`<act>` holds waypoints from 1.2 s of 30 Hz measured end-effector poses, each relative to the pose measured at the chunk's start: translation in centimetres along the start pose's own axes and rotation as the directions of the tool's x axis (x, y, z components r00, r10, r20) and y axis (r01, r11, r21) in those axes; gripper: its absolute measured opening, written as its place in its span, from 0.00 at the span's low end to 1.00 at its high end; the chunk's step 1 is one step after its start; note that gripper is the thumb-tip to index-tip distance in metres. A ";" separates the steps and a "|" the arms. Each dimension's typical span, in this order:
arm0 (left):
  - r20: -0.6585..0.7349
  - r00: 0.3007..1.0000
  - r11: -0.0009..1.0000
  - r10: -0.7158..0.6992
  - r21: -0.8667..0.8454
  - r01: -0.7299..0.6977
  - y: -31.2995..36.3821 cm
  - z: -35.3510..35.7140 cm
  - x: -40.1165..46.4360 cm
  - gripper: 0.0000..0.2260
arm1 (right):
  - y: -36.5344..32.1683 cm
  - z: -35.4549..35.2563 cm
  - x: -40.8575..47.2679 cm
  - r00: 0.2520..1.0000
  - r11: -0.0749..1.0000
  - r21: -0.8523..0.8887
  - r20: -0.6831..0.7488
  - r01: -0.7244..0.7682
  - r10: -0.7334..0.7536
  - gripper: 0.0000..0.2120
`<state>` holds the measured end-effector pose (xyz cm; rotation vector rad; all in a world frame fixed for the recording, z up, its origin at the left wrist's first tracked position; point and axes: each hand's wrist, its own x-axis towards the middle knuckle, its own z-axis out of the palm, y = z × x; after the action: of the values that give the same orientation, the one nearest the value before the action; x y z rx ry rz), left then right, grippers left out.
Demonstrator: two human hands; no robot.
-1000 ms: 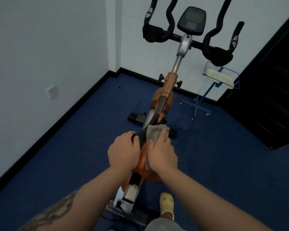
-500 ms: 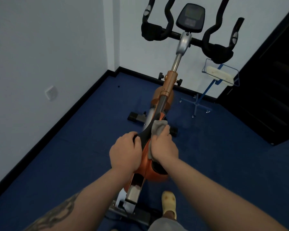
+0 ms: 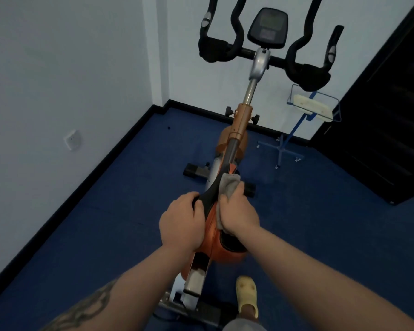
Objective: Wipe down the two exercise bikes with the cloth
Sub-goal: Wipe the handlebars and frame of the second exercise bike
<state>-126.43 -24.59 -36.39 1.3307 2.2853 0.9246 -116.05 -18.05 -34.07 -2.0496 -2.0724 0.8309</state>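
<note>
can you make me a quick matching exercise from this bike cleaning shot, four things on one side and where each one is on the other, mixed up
Things:
1. cloth
2. left hand
3. console
4. wall socket

Places:
A. between the handlebars, at the top of the bike
B. on the left wall, low down
C. under the right hand, against the bike's frame
D. gripping the frame's left side

Pairs: 1-C, 2-D, 3-A, 4-B
</note>
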 end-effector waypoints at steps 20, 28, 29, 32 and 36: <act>-0.010 1.000 1.000 0.013 0.010 -0.013 -0.2 0.0 -0.1 0.15 | 1.2 1.2 -2.3 0.995 0.998 -0.025 -0.082 0.053 -0.055 0.30; -0.017 1.000 1.000 0.000 0.017 0.000 -0.3 0.2 0.0 0.15 | -0.6 0.4 1.0 0.997 0.997 0.027 -0.001 -0.075 0.075 0.27; -0.018 1.000 1.000 -0.001 0.013 0.001 -0.3 0.2 0.0 0.14 | -0.4 0.4 0.9 0.997 0.997 0.033 -0.002 -0.075 0.075 0.27; -0.021 1.000 1.000 0.002 0.007 -0.002 -0.3 0.3 -0.1 0.15 | 0.9 0.6 -1.4 0.999 1.000 0.006 -0.032 0.028 -0.028 0.29; -0.029 1.000 1.000 0.000 0.007 0.001 -0.3 0.4 0.1 0.14 | 1.8 0.6 -3.0 0.992 0.992 -0.042 -0.047 0.118 -0.120 0.30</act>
<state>-126.42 -24.49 -36.84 1.3280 2.3128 0.9428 -114.48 -21.25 -34.53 -1.9216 -2.1765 0.7196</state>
